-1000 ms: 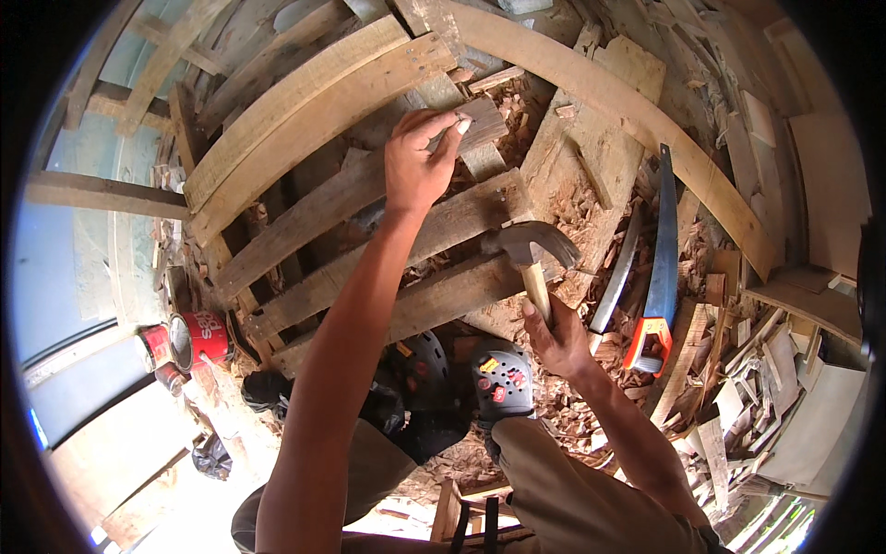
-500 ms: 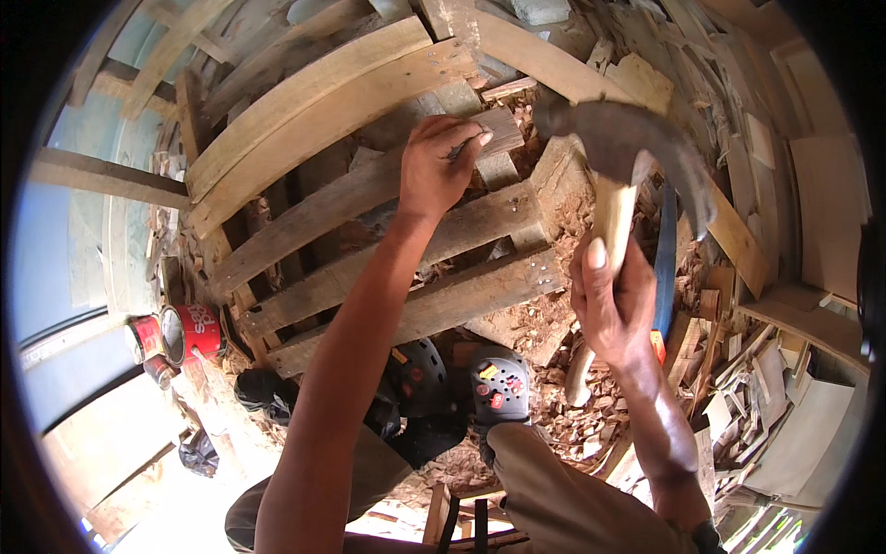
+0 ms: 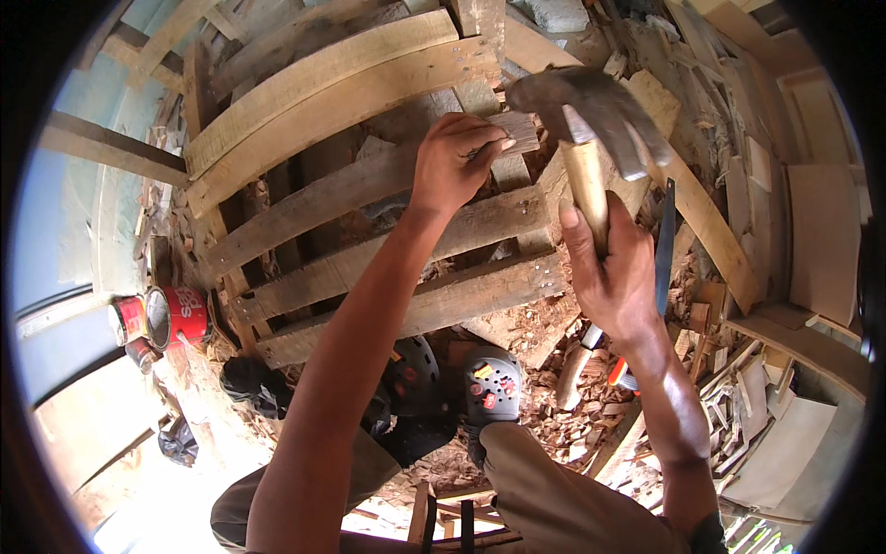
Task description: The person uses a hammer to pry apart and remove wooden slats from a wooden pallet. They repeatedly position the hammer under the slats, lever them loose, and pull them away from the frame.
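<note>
A pallet-like frame of wooden slats lies in front of me. My left hand is closed over the right end of a weathered slat, thumb and fingers pinched together. Thin dark nails show between those fingers; their tips are hard to make out. My right hand grips the wooden handle of a claw hammer. The hammer's dark head, blurred by motion, is raised just right of my left hand and the slat's end.
A handsaw and a wooden-handled tool lie by my right forearm on wood chips. Red cans stand at the left. Boards and scraps are heaped at the right. My clogs are below the frame.
The hammer has swung left and slightly up, its head closer to my left hand. My left hand stays pinched at the slat's end. The whole view has shifted slightly.
</note>
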Demonstrator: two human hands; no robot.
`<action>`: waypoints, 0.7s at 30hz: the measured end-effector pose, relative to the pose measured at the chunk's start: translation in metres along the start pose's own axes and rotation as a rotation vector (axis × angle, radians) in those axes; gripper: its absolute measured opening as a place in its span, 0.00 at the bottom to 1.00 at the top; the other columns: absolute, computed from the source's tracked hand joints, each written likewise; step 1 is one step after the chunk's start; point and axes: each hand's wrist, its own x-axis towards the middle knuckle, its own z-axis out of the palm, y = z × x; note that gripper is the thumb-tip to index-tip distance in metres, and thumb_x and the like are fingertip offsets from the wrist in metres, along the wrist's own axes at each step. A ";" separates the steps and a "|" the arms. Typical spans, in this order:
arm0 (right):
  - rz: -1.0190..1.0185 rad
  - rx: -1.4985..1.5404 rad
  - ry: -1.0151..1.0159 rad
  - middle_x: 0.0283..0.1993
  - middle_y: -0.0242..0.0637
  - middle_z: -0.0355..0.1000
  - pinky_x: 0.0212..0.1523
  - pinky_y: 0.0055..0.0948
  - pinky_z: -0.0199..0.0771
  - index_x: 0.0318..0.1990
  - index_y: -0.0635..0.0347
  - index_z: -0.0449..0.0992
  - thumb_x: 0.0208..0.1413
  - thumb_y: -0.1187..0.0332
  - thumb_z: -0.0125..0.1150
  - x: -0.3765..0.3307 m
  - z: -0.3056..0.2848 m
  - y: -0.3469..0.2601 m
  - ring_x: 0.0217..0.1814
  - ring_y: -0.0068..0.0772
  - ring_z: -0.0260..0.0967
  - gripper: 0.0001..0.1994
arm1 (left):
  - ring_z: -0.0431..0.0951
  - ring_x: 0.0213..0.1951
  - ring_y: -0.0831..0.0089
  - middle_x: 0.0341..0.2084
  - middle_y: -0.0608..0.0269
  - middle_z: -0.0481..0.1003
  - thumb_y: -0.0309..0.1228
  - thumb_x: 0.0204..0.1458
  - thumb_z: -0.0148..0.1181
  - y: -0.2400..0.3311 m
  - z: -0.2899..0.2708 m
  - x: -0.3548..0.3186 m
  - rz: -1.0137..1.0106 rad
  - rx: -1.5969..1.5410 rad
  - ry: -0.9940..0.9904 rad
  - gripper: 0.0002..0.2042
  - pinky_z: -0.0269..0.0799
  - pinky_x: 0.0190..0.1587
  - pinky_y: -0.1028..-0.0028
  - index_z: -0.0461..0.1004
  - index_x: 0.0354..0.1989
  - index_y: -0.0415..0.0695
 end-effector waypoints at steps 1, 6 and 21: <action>-0.004 0.027 0.014 0.19 0.51 0.72 0.23 0.45 0.71 0.38 0.68 0.68 0.66 0.60 0.59 0.000 0.003 -0.002 0.23 0.55 0.76 0.17 | 0.80 0.41 0.61 0.34 0.61 0.82 0.27 0.48 0.70 -0.001 -0.001 -0.002 -0.004 -0.011 0.006 0.06 0.76 0.45 0.64 0.84 0.35 0.46; 0.115 -0.018 -0.043 0.19 0.53 0.71 0.22 0.44 0.70 0.37 0.69 0.68 0.66 0.62 0.60 -0.002 0.014 0.014 0.21 0.52 0.75 0.16 | 0.80 0.41 0.63 0.34 0.62 0.82 0.27 0.48 0.70 0.007 0.002 0.003 0.009 0.019 -0.004 0.06 0.75 0.47 0.66 0.84 0.35 0.45; 0.131 -0.015 -0.023 0.19 0.54 0.70 0.22 0.43 0.68 0.34 0.69 0.69 0.66 0.63 0.59 0.002 0.007 0.005 0.19 0.50 0.74 0.16 | 0.79 0.41 0.63 0.34 0.62 0.82 0.27 0.49 0.70 0.000 0.001 0.001 0.053 0.011 -0.027 0.06 0.74 0.47 0.65 0.84 0.35 0.46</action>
